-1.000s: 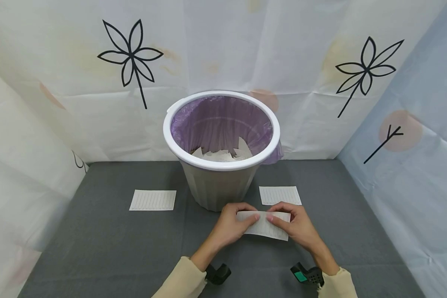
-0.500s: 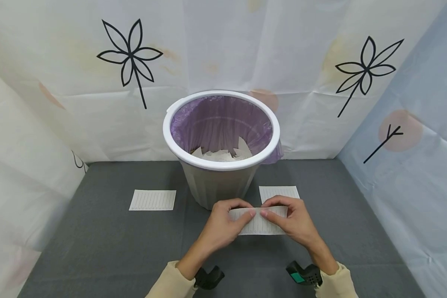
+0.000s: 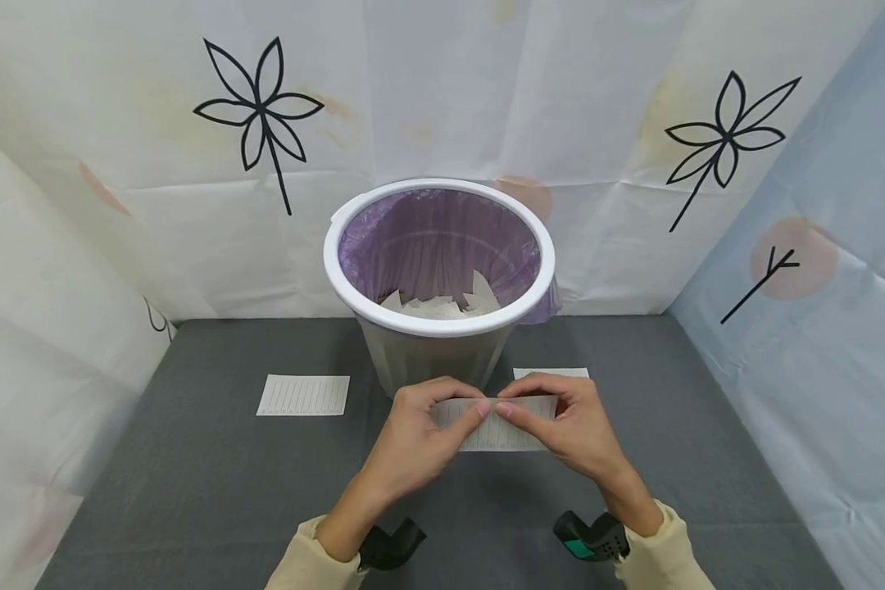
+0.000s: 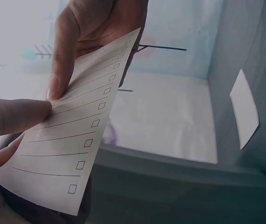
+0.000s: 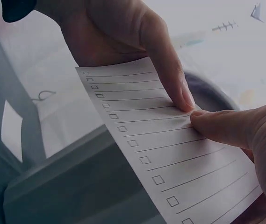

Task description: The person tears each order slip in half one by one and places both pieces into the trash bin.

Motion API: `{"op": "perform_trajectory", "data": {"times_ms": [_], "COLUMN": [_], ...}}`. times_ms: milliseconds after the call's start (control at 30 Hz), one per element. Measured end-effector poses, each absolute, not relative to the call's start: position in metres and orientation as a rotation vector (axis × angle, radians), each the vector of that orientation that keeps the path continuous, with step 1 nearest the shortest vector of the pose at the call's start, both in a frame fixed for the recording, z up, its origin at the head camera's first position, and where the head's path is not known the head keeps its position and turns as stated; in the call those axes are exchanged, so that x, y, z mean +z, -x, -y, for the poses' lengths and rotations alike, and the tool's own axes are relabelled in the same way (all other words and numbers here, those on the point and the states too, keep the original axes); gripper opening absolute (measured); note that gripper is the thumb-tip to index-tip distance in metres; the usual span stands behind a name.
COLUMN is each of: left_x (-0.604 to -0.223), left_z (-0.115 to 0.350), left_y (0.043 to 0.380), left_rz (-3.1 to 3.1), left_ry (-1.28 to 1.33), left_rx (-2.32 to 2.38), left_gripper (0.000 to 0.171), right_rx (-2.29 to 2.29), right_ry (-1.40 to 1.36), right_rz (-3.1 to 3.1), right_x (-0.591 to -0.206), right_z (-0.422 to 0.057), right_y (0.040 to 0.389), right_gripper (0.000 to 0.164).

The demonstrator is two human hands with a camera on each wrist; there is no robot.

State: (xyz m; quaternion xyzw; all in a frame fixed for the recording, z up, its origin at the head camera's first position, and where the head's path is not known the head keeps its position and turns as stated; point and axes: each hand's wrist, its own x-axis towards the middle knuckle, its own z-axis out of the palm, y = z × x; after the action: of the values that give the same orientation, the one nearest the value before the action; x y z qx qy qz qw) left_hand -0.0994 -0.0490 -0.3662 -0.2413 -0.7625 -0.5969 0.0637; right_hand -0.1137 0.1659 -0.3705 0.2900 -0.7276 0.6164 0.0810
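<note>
Both hands pinch one lined checklist sheet (image 3: 503, 436) by its upper edge, just in front of the bin. The left hand (image 3: 422, 438) has its thumb on the near face and its fingers behind; the right hand (image 3: 569, 422) grips likewise, and the two thumb tips nearly meet mid-edge. Ruled lines, each with a small checkbox, run across the paper (image 4: 83, 126) in the left wrist view. It looks whole and slightly bowed in the right wrist view. The fingers behind it are mostly hidden.
A white-rimmed bin (image 3: 442, 328) with a purple liner (image 3: 442, 229) holds torn paper pieces (image 3: 438, 309). One lined sheet (image 3: 304, 396) lies left of it on the grey table (image 3: 192, 492); another sheet (image 3: 551, 372) lies behind the right hand, partly covered.
Both hands have moved left and slightly toward the bin, carrying the sheet with them. The sheet hangs more level than before. The right hand now covers more of the sheet on the table.
</note>
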Motion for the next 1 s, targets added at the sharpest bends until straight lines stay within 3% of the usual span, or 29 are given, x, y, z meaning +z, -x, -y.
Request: {"op": "perform_trajectory", "data": {"times_ms": [633, 833, 1000], "left_x": [-0.319, -0.307, -0.299], "left_z": [0.073, 0.078, 0.081], "left_y": [0.103, 0.104, 0.104], "left_rz": [2.157, 2.115, 2.09], "left_ry": [0.954, 0.986, 0.981], "left_rx": [-1.403, -1.328, -1.302], "left_gripper": [0.006, 0.006, 0.005], "right_rx": [1.492, 1.373, 1.33], "right_ry": [-1.213, -1.268, -1.284], "right_rz": [2.032, 1.994, 1.986], "right_x": [-0.318, -0.303, -0.295], "right_z": [-0.144, -0.139, -0.137], "right_y": [0.125, 0.131, 0.132], "right_gripper": [0.018, 0.003, 0.008]}}
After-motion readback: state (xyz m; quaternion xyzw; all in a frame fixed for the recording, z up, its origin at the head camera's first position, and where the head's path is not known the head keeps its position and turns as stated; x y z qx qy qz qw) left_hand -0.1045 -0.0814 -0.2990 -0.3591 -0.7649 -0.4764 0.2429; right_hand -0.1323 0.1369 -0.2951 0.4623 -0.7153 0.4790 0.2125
